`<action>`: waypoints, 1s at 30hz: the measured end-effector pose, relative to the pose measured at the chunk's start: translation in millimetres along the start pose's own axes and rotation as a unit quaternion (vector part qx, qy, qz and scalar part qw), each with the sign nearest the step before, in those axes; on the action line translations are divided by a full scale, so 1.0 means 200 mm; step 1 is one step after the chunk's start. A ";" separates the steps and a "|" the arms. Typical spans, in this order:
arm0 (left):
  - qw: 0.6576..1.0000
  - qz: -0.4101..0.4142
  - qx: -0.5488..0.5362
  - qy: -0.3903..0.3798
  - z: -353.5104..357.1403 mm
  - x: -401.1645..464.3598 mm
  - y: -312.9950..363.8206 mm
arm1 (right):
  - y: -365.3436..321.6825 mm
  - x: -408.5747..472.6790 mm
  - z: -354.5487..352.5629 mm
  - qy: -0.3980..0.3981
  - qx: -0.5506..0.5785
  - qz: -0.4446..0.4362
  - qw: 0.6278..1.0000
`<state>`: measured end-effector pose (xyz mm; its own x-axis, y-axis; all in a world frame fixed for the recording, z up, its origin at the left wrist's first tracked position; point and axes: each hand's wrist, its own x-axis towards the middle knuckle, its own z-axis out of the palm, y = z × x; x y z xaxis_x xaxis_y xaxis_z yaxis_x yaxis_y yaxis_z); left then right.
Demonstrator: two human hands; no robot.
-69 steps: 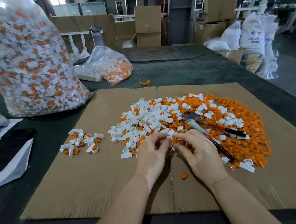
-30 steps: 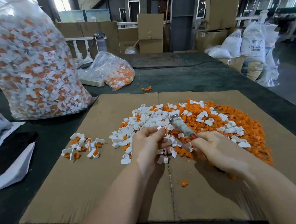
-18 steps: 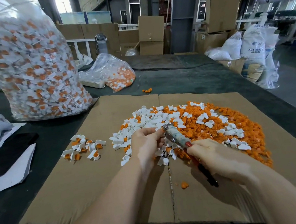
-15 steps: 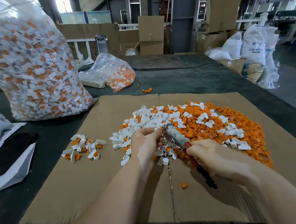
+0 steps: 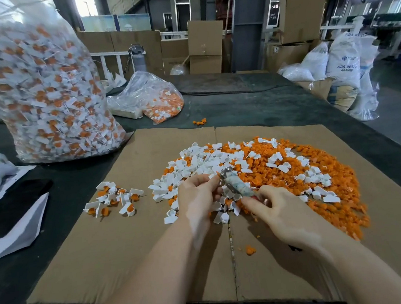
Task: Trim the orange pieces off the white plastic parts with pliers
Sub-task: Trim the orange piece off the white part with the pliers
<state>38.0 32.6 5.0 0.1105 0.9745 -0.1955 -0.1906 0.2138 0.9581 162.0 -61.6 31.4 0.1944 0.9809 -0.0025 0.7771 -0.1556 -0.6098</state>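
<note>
My right hand [image 5: 279, 214] grips the pliers [image 5: 233, 183] by their handles, jaws pointing up and left. My left hand [image 5: 195, 198] pinches a small plastic part at the jaws; the part itself is hidden by my fingertips. Behind both hands lies a pile of white plastic parts [image 5: 203, 164] mixed into a wide spread of orange pieces [image 5: 328, 202] on the cardboard sheet [image 5: 101, 256]. A small separate heap of white parts with orange bits attached [image 5: 113, 202] sits to the left.
A tall clear bag of white-and-orange parts [image 5: 47, 88] stands at the back left, a smaller bag [image 5: 154, 97] behind the cardboard. A black sheet on white paper [image 5: 10, 211] lies at the left. One orange piece [image 5: 250, 250] lies near the cardboard's fold.
My right hand has picked the pliers up from the pile and brought their jaws to the part in my left hand. In the last half second the handles have closed into my palm.
</note>
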 end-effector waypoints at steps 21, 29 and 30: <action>0.953 0.160 0.257 -0.019 -0.05 -0.07 -0.15 | 0.30 0.19 0.08 0.226 -0.348 0.118 0.902; 0.950 0.167 0.262 -0.034 -0.04 -0.05 -0.14 | 0.13 0.14 0.20 0.290 -0.119 -0.231 0.921; 0.947 0.171 0.271 -0.036 -0.05 -0.05 -0.14 | 0.12 0.14 0.22 0.281 -0.107 -0.253 0.920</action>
<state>33.6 17.7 -22.7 0.2025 0.9691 0.1407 0.2995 -0.1981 0.9333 160.1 -33.6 -17.9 0.0080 0.7289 0.6846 0.9415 0.2251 -0.2507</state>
